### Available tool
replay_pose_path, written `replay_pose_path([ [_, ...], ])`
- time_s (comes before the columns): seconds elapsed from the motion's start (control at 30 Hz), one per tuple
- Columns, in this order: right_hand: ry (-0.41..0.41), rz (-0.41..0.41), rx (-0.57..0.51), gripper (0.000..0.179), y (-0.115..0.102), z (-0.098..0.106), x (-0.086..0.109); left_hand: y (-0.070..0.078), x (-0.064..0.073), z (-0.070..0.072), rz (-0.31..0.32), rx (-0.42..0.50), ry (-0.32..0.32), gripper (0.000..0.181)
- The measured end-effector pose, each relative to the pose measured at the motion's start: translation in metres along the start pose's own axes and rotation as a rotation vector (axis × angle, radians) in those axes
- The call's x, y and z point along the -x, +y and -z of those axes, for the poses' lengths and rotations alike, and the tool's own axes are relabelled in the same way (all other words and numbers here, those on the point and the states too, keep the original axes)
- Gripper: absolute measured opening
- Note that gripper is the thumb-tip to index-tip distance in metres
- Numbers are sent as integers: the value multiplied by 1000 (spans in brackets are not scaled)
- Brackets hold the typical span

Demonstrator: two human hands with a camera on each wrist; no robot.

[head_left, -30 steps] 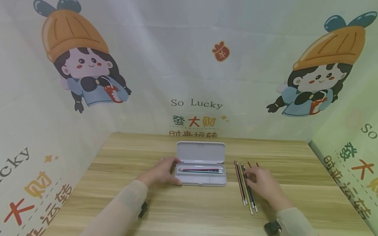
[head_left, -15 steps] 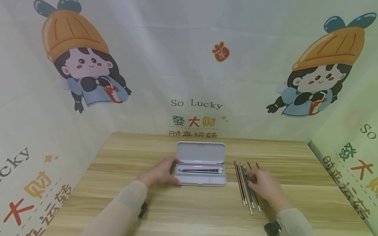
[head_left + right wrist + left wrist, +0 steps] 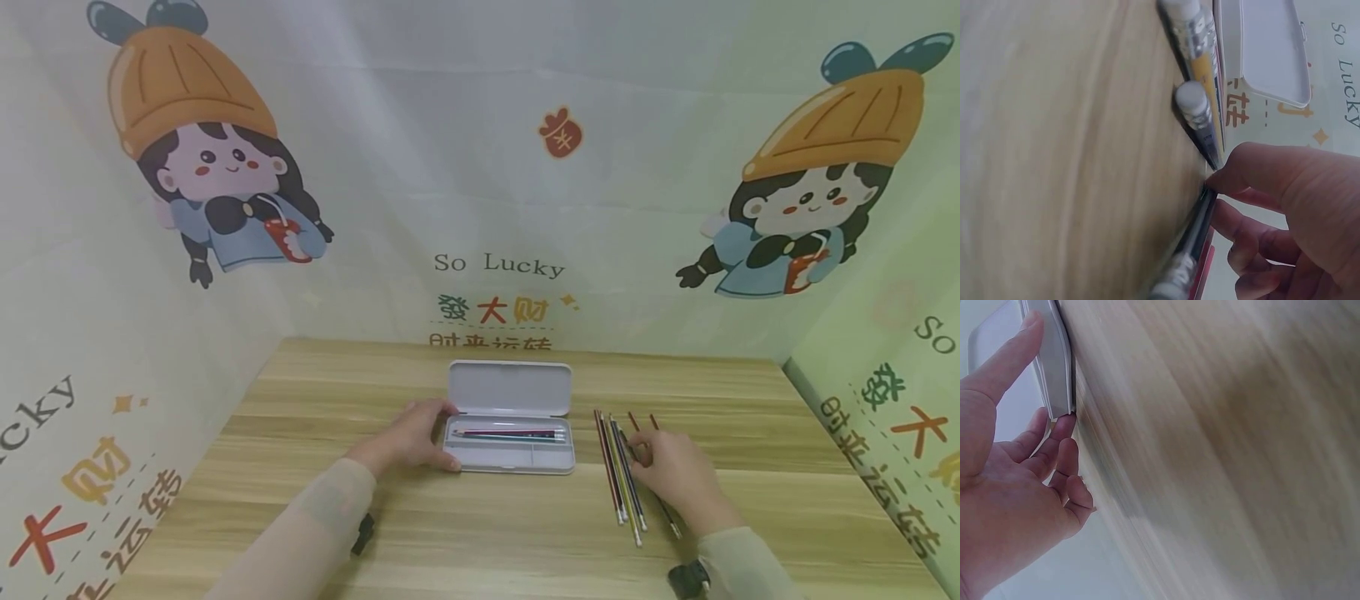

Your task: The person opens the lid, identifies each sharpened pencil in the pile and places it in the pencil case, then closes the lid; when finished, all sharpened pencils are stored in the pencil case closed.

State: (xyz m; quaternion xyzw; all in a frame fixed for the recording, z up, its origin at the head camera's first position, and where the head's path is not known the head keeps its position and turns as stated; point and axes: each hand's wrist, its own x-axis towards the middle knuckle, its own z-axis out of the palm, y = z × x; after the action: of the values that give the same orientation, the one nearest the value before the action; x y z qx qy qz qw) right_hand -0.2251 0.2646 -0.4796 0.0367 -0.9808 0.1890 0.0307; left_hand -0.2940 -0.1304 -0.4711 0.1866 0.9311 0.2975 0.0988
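An open pencil case [image 3: 487,457] stands mid-table, its lid [image 3: 510,389] tilted back, with a few pencils [image 3: 510,434] in the far compartment. My left hand [image 3: 411,437] holds its left end, thumb at the near corner and fingers at the far one; the left wrist view shows the thumb on the rim. To the right of the case, my right hand [image 3: 678,475] pinches a dark pencil [image 3: 1194,234] between thumb and fingers, eraser end toward me. Several loose pencils [image 3: 621,475] lie just left of that hand. Two red-tipped ends show beyond the fingers, partly hidden.
The wooden table [image 3: 337,375] runs back to a printed cloth wall [image 3: 375,208], with similar cloth at both sides. Dark devices sit at both wrists, the right one [image 3: 688,577] close above the tabletop.
My right hand has shifted slightly right, and the dark pencil's eraser end has swung right, away from the other pencils. My left hand and the case have stayed put.
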Motion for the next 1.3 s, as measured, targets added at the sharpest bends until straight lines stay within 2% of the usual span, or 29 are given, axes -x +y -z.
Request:
replay_pose_path([
  [0.3, 13, -13, -8, 36, -1, 6, 1, -2, 0, -1, -1, -6, -2, 84],
  [0.77, 87, 107, 16, 23, -12, 4, 3, 1, 3, 1, 5, 9, -5, 82],
  [0.93, 90, 152, 14, 19, -19, 3, 2, 1, 3, 1, 5, 8, -5, 83],
  [1.3, 70, 190, 15, 18, -39, -2, -10, -1, 2, 0, -2, 3, -3, 83],
])
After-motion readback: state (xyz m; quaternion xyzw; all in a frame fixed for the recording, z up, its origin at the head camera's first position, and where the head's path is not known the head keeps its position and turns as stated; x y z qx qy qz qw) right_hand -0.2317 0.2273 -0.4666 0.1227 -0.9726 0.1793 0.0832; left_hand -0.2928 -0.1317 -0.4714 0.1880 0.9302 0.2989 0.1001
